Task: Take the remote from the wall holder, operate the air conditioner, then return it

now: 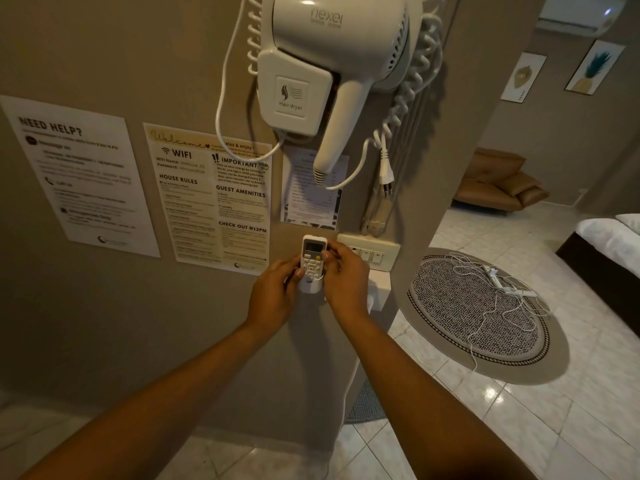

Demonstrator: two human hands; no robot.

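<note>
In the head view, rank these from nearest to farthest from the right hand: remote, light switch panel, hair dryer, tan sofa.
From the right hand:
1. Remote, touched by its fingers, in the wall holder.
2. Light switch panel, just right of it.
3. Hair dryer, mounted above.
4. Tan sofa, across the room, far right.

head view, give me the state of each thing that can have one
remote: upright, lower end seated in the wall holder
left hand: fingers on the remote's left edge
right hand: fingers on the remote's right edge
hair dryer: docked in its wall mount
plug: hanging loose, not plugged in
air conditioner: light showing
</note>
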